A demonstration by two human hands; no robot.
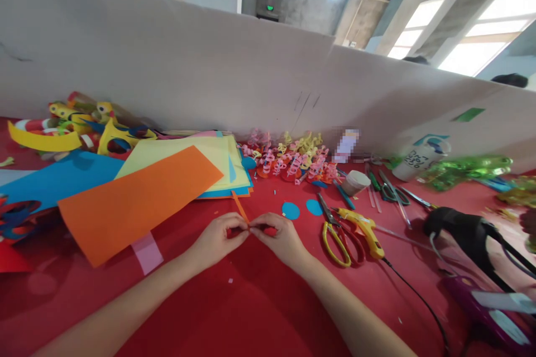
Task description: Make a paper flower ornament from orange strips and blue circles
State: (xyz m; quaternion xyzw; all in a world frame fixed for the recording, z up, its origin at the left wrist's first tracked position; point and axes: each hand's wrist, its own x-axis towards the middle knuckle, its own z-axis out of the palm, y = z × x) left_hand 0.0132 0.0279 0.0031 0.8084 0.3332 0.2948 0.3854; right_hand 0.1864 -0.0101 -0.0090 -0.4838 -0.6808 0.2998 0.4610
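Observation:
Thumb and fingertips of my left hand (226, 235) pinch a narrow orange paper strip (240, 206) near its lower end. My right hand (278, 237) is pinched on the same end, its fingertips meeting those of the left. The strip's free part slants up and away toward the paper stack. Fingers cover the end between them, so its shape there is hidden. Two blue paper discs (290, 211) lie just beyond my right hand. To the right of that hand rest scissors (335, 237) with yellow and red handles and a yellow glue gun (363, 228).
Left are an orange sheet (140, 203), stacked coloured paper (176, 157) and yellow paper cut-outs (119, 138). Curled pink and yellow paper pieces (293, 160) line the low white wall (188, 61). On the right lie a tape roll (355, 183), a white container (419, 159) and a purple tool (489, 312).

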